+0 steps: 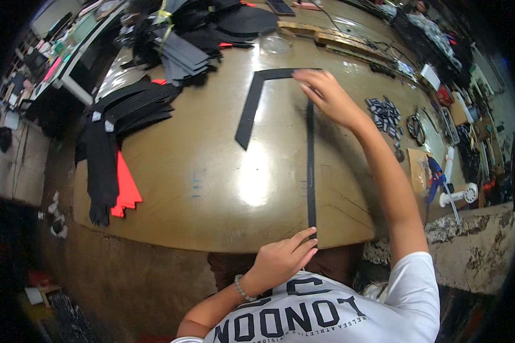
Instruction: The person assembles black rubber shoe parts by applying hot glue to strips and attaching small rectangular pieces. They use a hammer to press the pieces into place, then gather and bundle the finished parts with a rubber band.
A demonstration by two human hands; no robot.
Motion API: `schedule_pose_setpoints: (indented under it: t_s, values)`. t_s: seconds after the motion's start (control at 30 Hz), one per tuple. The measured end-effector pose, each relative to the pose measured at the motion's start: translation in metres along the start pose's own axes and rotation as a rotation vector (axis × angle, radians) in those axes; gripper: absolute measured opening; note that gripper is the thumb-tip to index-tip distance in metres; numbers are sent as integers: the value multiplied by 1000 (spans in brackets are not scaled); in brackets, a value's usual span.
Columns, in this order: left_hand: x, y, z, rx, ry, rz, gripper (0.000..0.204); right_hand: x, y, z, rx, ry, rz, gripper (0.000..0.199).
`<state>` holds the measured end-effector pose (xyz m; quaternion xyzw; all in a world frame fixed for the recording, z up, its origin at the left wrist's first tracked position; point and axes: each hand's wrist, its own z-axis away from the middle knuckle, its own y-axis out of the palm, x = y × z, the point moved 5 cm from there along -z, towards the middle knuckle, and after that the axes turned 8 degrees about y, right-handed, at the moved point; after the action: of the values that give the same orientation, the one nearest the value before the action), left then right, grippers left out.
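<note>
While the left hand [281,256] pinches the dark strip [311,166], the right hand [331,98], grip unclear from here, should hold it straight.

Arms spread to different depths, a person reaches far forward with the right arm [386,171], nearly straight and angled inward to the wrist [356,119]. The right hand [328,96] is turned back-up, fingers directed left and slightly blurred, the thumb set apart beneath them. Close to the torso, the left forearm [216,307] slants up from the lower edge, its elbow bent. The left hand [281,255] lies low, back upward, fingers gently bent and pointing right, their tips nearly level with one another; how firmly they close is hard to tell.
</note>
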<state>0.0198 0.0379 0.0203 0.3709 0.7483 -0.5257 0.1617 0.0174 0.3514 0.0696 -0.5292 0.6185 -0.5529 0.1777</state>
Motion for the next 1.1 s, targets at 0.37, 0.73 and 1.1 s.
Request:
schedule_pose_setpoints:
  t_s: [0.37,0.73,1.1]
  values:
    - [-4,-1,4,-52,33,-42,19,24,35,-90,85,175,3,28]
    - [-5,0,-2,-89,23,-52,17,115,-58,101,101,314,-393,34]
    - [-6,2,-4,-81,2,-113,16,82,25,176,-299,514,-354,22]
